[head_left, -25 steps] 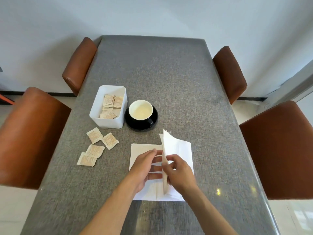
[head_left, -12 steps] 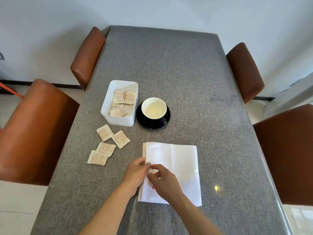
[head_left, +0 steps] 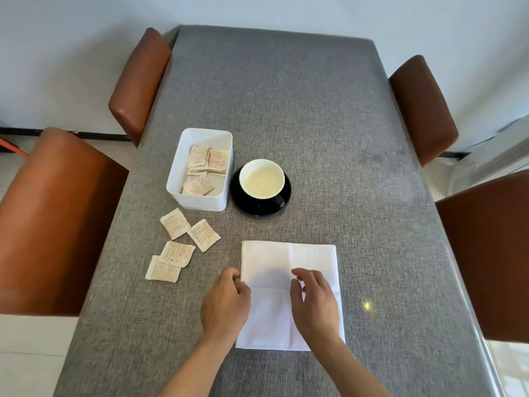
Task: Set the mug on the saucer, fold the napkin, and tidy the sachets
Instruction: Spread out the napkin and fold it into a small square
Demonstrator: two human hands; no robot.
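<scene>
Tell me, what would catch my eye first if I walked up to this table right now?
Probably the white napkin lying flat at the near end of the grey table, with the left hand at its left edge and the right hand over it. Beyond it, a cream mug sits on a black saucer, beside a white box of sachets. Four loose sachets lie left of the napkin.

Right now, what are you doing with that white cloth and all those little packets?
A person is folding the white napkin on the grey table. The left hand touches its left edge and the right hand is over its right half. The mug already sits on the black saucer. Four sachets lie loose beside the white box, which holds the others.
</scene>
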